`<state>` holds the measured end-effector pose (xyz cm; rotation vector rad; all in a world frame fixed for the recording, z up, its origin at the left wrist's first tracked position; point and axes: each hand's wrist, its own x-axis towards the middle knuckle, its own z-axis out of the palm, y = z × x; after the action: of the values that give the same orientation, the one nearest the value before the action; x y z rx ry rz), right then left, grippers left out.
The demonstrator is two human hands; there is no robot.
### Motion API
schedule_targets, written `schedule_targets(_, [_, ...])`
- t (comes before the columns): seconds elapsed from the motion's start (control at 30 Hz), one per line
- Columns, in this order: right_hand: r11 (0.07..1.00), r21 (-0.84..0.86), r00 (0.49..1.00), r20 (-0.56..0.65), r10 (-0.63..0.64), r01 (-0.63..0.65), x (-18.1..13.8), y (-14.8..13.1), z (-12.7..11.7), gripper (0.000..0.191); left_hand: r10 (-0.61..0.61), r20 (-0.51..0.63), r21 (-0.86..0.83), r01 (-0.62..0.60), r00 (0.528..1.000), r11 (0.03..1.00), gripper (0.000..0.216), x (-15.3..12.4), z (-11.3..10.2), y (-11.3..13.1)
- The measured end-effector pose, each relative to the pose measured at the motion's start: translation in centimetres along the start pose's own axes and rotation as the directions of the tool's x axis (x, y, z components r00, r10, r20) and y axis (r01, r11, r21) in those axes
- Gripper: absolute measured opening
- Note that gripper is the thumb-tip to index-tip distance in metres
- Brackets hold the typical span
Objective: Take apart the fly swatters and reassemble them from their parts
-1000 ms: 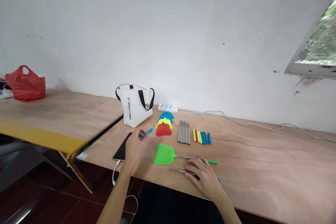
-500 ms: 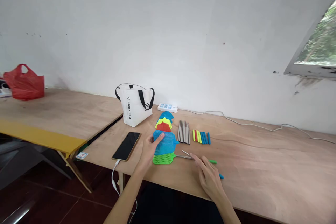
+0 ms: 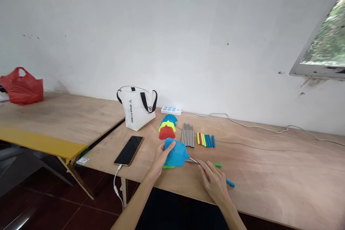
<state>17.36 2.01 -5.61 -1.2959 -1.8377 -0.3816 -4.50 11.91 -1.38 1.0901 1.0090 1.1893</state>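
Observation:
My left hand point(image 3: 159, 158) grips the left edge of a blue fly-swatter head point(image 3: 176, 153), held over a green fly swatter point(image 3: 169, 166) lying on the wooden table point(image 3: 269, 172). My right hand point(image 3: 212, 179) holds the thin metal rod point(image 3: 193, 160) that meets the blue head; the rod's blue handle point(image 3: 230, 183) sticks out past my palm. The green swatter's handle tip point(image 3: 217, 165) shows just beyond my right fingers.
Behind lie a stack of red, yellow and blue swatter heads point(image 3: 167, 127), several metal rods point(image 3: 188, 135) and several coloured handles point(image 3: 205, 140). A phone point(image 3: 128, 145) on a cable lies at left, with a white tote bag point(image 3: 137, 109), a power strip point(image 3: 170, 110) and a red bag point(image 3: 22, 90).
The blue head went from a pinch near the phone to lying over the green swatter. My right hand lifted the rod from the table and brought its tip to the head.

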Motion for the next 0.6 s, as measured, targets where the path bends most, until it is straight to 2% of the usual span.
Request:
schedule_targets(0.3, [0.998,-0.049,1.000,-0.002,0.031,-0.031,-0.16,-0.07,0.21,0.035,-0.038,-0.010,-0.007,0.038,0.999,0.999,0.055,0.00,0.10,0.06])
schedule_targets(0.47, [0.999,-0.034,1.000,0.024,-0.009,0.010,-0.09,0.01,0.21,0.037,-0.010,0.006,0.058,0.010,1.000,0.998,0.054,-0.01,-0.19,0.27])
schedule_targets(0.6, [0.997,-0.071,0.999,0.019,-0.030,0.031,-0.12,0.27,0.28,0.039,0.064,0.035,0.140,-0.069,0.997,0.988,0.054,-0.32,-0.15,0.53])
